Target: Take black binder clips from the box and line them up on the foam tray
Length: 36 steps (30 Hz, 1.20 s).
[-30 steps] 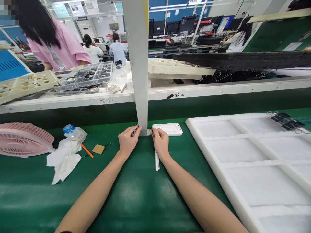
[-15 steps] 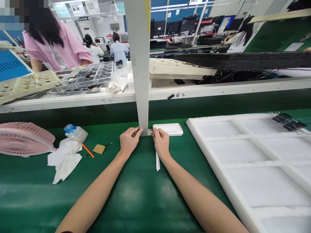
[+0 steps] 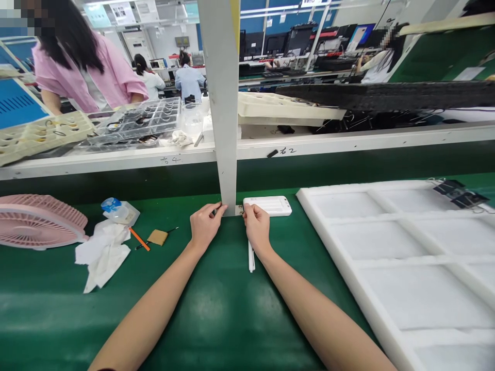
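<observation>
My left hand (image 3: 204, 226) is closed in a pinch beside the foot of the grey post (image 3: 228, 190); whatever sits between its fingertips is too small to make out. On the post's other side my right hand (image 3: 257, 228) is closed too, thumb and forefinger together by the left end of a flat white plastic case (image 3: 273, 206). The case lies on the green mat. A thin white strip (image 3: 251, 260) sticks out from under my right hand toward me. Whether those fingers grip the strip or something smaller is hidden.
A pink fan (image 3: 42, 221), crumpled tissue (image 3: 102, 252), an orange stick (image 3: 139, 239) and a tan sponge (image 3: 158, 237) lie on the left. A white foam tray (image 3: 328, 237) fills the right. Behind a raised ledge (image 3: 309, 147), a co-worker in pink (image 3: 116, 72) stands near parts trays.
Both my hands stay almost in place, with only a tiny shift of the left fingers. The head of the co-worker in pink has moved slightly.
</observation>
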Available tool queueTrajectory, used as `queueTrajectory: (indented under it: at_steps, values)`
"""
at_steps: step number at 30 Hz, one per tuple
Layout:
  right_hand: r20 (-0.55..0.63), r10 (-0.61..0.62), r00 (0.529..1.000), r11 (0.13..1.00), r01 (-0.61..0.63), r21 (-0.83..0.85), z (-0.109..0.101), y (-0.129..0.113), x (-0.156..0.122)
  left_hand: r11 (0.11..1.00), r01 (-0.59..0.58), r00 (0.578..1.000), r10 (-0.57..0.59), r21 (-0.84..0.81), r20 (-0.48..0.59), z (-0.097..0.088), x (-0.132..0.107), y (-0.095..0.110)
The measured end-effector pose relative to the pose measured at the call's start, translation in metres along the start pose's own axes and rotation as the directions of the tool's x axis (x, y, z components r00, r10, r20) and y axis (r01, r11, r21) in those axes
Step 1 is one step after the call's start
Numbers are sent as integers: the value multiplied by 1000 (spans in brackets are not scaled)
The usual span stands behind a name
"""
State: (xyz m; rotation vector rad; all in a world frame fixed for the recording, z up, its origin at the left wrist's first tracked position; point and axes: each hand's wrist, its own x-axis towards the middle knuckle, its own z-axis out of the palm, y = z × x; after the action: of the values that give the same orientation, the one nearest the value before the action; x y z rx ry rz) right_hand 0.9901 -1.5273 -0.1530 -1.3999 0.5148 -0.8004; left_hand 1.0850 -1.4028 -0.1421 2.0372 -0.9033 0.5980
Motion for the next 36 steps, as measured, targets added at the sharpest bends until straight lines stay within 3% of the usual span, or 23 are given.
queueTrajectory:
  at_steps: [16,36]
  values:
    - [11,15,1000,1000,-15,13,0,-1,0,981,-141,986,126,131,112,-2,-2,-9]
    - [13,2,1000,1000,-2,9,0,-2,0,967,-132,955,65,219,289,1,-4,-18]
